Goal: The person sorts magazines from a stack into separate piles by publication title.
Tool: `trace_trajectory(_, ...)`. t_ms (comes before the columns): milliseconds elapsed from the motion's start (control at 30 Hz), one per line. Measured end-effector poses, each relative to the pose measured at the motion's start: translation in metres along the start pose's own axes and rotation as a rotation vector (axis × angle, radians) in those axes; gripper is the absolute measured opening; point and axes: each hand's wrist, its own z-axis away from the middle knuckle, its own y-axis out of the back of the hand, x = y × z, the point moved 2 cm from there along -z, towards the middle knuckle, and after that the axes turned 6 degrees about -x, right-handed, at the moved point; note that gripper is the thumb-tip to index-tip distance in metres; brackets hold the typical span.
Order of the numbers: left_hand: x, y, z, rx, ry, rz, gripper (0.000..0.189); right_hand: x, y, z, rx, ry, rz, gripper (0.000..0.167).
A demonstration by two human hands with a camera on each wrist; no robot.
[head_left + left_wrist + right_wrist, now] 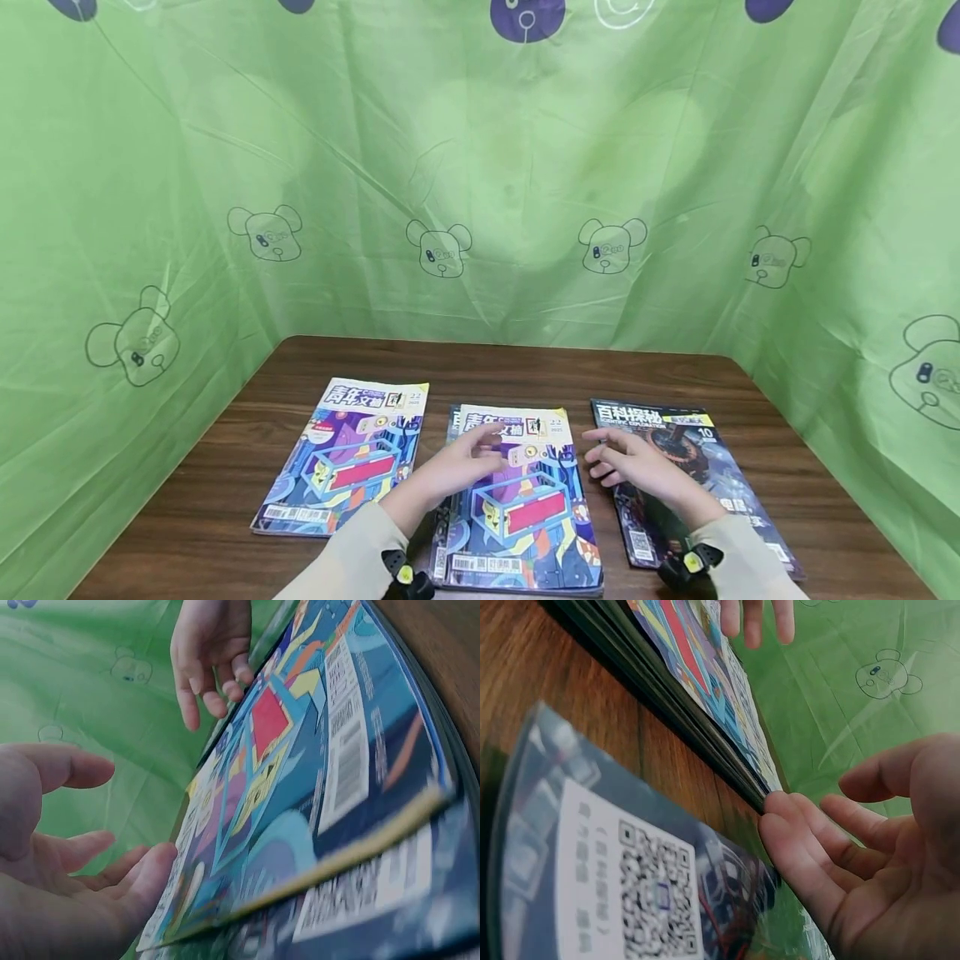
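Observation:
My left hand [459, 463] hovers over the left side of the middle magazine [528, 508], its fingers loosely bent with nothing between them. That magazine has a purple and blue cover and tops a stack; a darker magazine [367, 889] juts out beneath its left side. Over the left edge of a dark-covered magazine [723, 475] is my right hand [637, 462], fingers relaxed and holding nothing. In the right wrist view its fingertips [776, 817] appear close to the stack's edge. The two palms roughly face each other across the middle stack.
Another purple and blue magazine [348, 458] lies on the left of the brown wooden table [195, 500]. A green curtain [510, 167] with bear drawings encloses the table at the back and both sides. Each wrist carries a black strap-on device [405, 575].

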Motion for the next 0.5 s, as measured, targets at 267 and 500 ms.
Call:
trace_trajectory(267, -0.004, 0.020, 0.018, 0.014, 0.033, -0.020, 0.067, -0.003, -0.006, 0.000, -0.006, -0.008, -0.001, 0.046)
trace_trajectory(500, -0.005, 0.036, 0.033, 0.007, 0.065, -0.021, 0.067, -0.004, -0.011, 0.002, -0.029, -0.051, -0.028, 0.048)
